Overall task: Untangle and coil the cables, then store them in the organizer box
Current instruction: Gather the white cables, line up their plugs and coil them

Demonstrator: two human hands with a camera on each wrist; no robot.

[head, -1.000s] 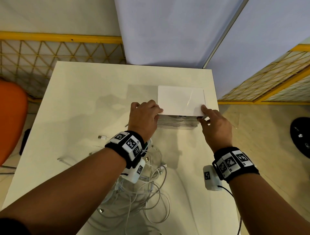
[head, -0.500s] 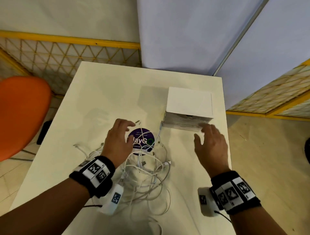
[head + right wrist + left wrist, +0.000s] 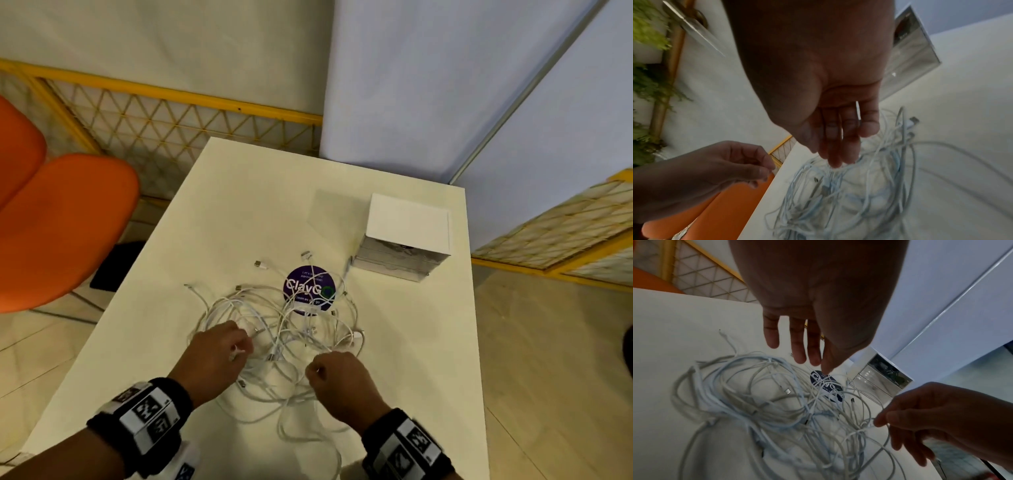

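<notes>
A tangle of white cables (image 3: 274, 329) lies on the white table (image 3: 239, 205), its loops crossing one another. My left hand (image 3: 239, 346) hovers at the pile's near left edge. In the left wrist view its fingers (image 3: 797, 344) hang relaxed above the cables (image 3: 756, 402) with nothing between them. My right hand (image 3: 315, 371) is at the near right edge, where thumb and fingers pinch a thin cable strand (image 3: 869, 426). The organizer box (image 3: 407, 226), white top over clear drawers, stands shut at the far right of the table.
A round purple sticker (image 3: 308, 289) lies under the far side of the tangle. Loose connector ends (image 3: 260, 263) stick out toward the back. Orange chairs (image 3: 58, 226) stand left of the table. A yellow lattice fence and pale panels run behind it.
Both hands have left the organizer box and drawn back to the near side of the cable tangle. The right hand has taken hold of a strand.
</notes>
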